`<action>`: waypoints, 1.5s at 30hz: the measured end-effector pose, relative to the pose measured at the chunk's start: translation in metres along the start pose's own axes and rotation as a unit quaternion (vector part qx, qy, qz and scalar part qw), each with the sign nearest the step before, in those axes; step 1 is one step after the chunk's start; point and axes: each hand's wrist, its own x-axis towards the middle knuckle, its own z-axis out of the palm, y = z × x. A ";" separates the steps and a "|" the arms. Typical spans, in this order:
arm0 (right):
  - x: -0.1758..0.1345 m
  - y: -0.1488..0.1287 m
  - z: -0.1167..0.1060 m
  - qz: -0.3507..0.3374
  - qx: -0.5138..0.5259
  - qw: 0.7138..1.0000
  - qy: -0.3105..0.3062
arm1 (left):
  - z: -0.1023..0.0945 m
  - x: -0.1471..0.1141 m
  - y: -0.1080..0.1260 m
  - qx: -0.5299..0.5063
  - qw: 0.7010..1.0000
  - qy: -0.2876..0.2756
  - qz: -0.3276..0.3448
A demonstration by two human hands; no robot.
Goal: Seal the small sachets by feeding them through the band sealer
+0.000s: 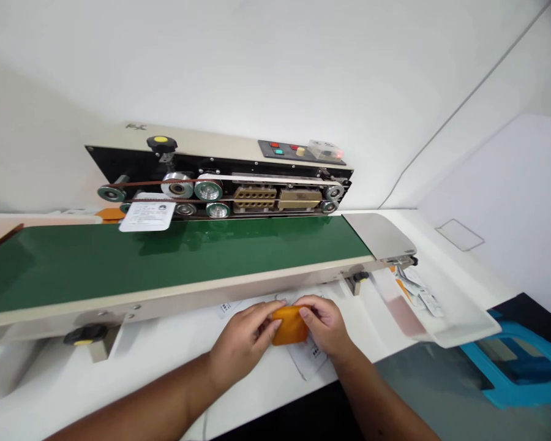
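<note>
Pouch (291, 327), orange | pinched at its sides by left hand (239, 338) and right hand (327, 324), before green conveyor belt (239, 254) | risk: loosened pinch could drop it onto printed packet (307, 362) beneath

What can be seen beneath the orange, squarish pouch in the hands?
Beneath the orange, squarish pouch, a pale, flat packet with black print partly shows on the white tabletop. What the pouch directly covers cannot be seen.

A packet (290, 326) is on the near side of a conveyor (248, 254), a machine (220, 174) on the far, a tray (463, 321) at right.
</note>
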 end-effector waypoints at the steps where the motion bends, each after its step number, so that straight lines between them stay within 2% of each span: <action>1: 0.000 0.001 0.000 0.008 0.005 1.000 0.008 | 0.001 0.000 -0.001 -0.019 1.000 0.003 -0.020; 4: 0.000 0.003 0.001 0.024 0.022 0.999 0.024 | 0.002 -0.001 -0.001 -0.091 0.993 0.019 -0.079; 7: 0.000 0.001 0.002 0.038 0.031 0.999 0.005 | 0.003 0.000 -0.002 -0.140 0.982 0.057 -0.110; 11: 0.001 -0.003 0.004 0.088 0.043 0.993 -0.066 | 0.000 0.003 -0.002 -0.118 0.984 0.088 -0.103; 13: 0.001 -0.003 0.005 0.117 0.073 0.988 -0.074 | -0.001 0.003 -0.002 -0.098 0.989 0.082 -0.080; 19: 0.003 0.001 0.008 0.162 0.176 0.970 0.031 | -0.002 0.002 -0.002 -0.035 0.998 0.060 -0.002; 21: 0.003 0.002 0.008 0.167 0.187 0.967 0.036 | -0.002 0.001 -0.001 -0.035 0.997 0.073 -0.016; 27: 0.000 0.000 0.006 0.164 0.186 0.968 0.031 | 0.002 0.002 0.000 -0.122 0.978 0.111 -0.129; 32: -0.002 -0.002 0.006 0.152 0.168 0.974 0.027 | 0.002 0.002 -0.001 -0.176 0.963 0.109 -0.171; 36: -0.001 0.000 0.005 0.144 0.147 0.977 0.053 | 0.001 0.002 -0.001 -0.209 0.959 0.095 -0.169; 41: 0.002 -0.001 0.003 0.134 0.190 0.958 0.167 | 0.001 0.001 0.000 -0.248 0.958 0.052 -0.134; 45: 0.005 -0.004 0.003 0.126 0.230 0.948 0.181 | 0.002 0.000 -0.001 -0.234 0.966 0.031 -0.109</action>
